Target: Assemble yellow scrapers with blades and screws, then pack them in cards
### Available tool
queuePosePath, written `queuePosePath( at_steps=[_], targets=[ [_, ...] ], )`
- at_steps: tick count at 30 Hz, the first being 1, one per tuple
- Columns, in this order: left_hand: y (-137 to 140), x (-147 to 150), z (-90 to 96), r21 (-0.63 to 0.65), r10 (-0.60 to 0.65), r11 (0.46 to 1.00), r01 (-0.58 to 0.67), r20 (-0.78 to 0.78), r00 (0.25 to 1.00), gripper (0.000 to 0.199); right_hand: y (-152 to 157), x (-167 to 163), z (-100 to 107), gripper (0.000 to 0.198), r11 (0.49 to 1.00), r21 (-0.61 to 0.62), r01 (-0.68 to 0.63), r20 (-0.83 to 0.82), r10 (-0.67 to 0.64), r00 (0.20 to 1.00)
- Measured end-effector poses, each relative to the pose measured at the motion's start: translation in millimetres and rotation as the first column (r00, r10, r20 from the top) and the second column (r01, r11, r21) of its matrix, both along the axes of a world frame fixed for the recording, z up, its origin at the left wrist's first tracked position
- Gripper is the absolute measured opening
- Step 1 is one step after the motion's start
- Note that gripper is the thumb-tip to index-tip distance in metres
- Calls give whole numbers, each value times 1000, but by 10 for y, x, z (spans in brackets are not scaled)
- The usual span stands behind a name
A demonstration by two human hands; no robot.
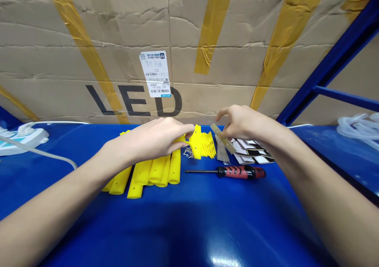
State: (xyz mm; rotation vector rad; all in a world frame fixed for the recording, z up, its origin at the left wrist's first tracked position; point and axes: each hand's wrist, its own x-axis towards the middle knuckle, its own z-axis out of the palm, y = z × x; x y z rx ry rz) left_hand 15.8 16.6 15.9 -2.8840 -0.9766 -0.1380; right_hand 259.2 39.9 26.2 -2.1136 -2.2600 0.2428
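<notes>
My left hand (173,136) is closed on the narrow stem of a yellow T-shaped plastic head (196,142), its wide end facing right. Between the thumb and fingers of my right hand (235,123) is a thin flat blade (223,138), tilted down to the right. A small gap separates blade and head. Behind the held head lies a row of similar yellow heads (208,144). Small screws (188,152) are scattered just below my left fingertips. Under my right hand are more flat strips (221,150) and a stack of folded card sleeves (251,152).
Several yellow tubes (142,172) are piled under my left forearm. A red and black screwdriver (241,172) lies across the blue table (189,227). A large cardboard box (183,34) stands behind. A power strip (29,140) sits left, clear tubing (358,126) right, beside a blue metal post (331,53).
</notes>
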Motion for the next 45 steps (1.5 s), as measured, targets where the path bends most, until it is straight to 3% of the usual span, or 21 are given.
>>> queuePosePath(
  at_steps=[5, 10, 16, 21, 25, 30, 37, 45],
  targets=[
    [11, -48, 11, -11, -31, 999, 31, 23, 999, 28, -57, -16, 54, 4, 997, -48, -64, -301, 47, 953],
    [5, -60, 28, 3, -25, 1000, 25, 6, 1000, 31, -113, -118, 30, 23, 992, -70, -102, -537, 48, 842],
    [13, -68, 37, -32, -9, 999, 10, 24, 1000, 25, -114, -89, -2, 24, 975, -77, -210, -660, 108, 744],
    [23, -58, 63, -77, 18, 997, -11, 92, 996, 18, -91, -44, -17, 25, 960, -105, -259, -792, 77, 605],
    [27, -45, 79, -72, 25, 997, -13, 165, 986, 19, -65, -39, -42, 46, 969, -118, -218, -774, 48, 632],
    [21, -39, 104, -63, -5, 998, 17, 182, 983, 15, -44, -38, -80, 34, 961, -141, -237, -760, 48, 648],
    [0, -53, 123, -98, -21, 994, 42, 206, 978, 14, -49, -25, -110, 35, 894, -248, -374, -866, -31, 500],
    [-10, -63, 162, -211, -13, 976, 52, 181, 983, 12, -80, -81, -124, 21, 896, -320, -307, -815, -94, 572]
  ],
)
